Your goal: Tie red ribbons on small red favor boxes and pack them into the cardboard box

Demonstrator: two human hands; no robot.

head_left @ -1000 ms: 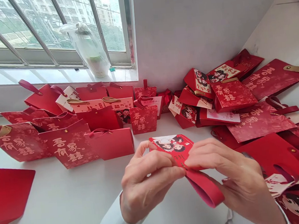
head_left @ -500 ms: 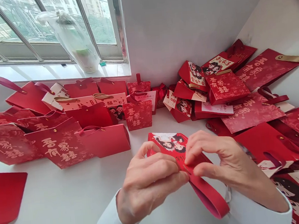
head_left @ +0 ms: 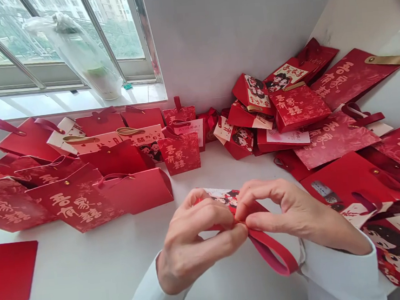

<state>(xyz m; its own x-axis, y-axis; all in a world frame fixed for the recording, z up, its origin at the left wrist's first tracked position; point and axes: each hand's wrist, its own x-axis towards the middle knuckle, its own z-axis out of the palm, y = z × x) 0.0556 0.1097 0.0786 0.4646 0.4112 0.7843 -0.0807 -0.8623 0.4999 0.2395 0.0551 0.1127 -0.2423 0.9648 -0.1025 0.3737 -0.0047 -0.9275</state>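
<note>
Low in the middle of the head view, both hands pinch a small red gift box (head_left: 230, 198) printed with cartoon figures. My left hand (head_left: 200, 234) has its fingers closed on the box's top edge, on the left. From the right, my right hand (head_left: 279, 213) pinches the same edge, thumb and forefinger close to the left fingertips. A red ribbon handle (head_left: 279, 259) loops out from under the fingers towards me. What lies right between the fingertips is hidden.
Finished-looking red gift boxes (head_left: 81, 197) stand in rows at the left. More boxes (head_left: 301, 108) lie heaped at the right against the wall. A flat red sheet (head_left: 9, 274) lies at the left edge. A bagged cup (head_left: 103, 81) stands on the windowsill.
My right thumb and fingers have come together at the box's edge beside my left fingertips. The box has tipped, showing less of its printed face. The view has shifted slightly.
</note>
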